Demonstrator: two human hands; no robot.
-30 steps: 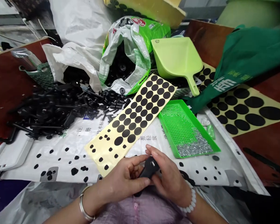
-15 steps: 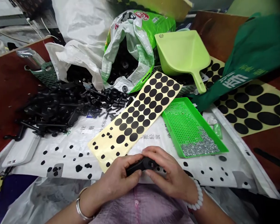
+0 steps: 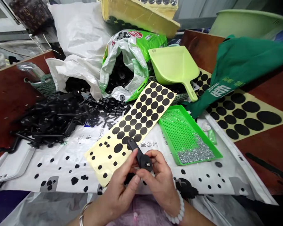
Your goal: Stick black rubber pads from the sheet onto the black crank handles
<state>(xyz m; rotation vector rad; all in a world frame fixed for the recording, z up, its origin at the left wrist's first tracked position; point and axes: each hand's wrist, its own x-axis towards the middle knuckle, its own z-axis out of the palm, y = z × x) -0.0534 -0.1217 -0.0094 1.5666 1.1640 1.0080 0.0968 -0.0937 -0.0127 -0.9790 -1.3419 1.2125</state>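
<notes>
Both hands meet at the near edge of the work surface around one black plastic part (image 3: 139, 155). The part has a long arm pointing up and left and a round end with a small metal piece in it. My left hand (image 3: 124, 183) pinches it from the left, fingers bent, with something dark beneath partly hidden. My right hand (image 3: 158, 177) grips the round end, its thumb on the near side. Just beyond lies a yellowish sheet (image 3: 101, 171) of round black pads. A green tray (image 3: 179, 131) with small metal pieces stands to the right.
Black parts (image 3: 54, 119) are heaped at the left. Behind are an open green-and-white bag (image 3: 141, 67), a white sack (image 3: 82, 28) and a light green dustpan (image 3: 174, 62). Green cloth (image 3: 245, 62) and another pad sheet (image 3: 247, 117) lie right. Small black dots mark the white covering (image 3: 63, 175).
The black part has turned from nearly level to pointing up and away, and more of it shows. Both hands have shifted their hold. The view has tilted up, showing more of the background.
</notes>
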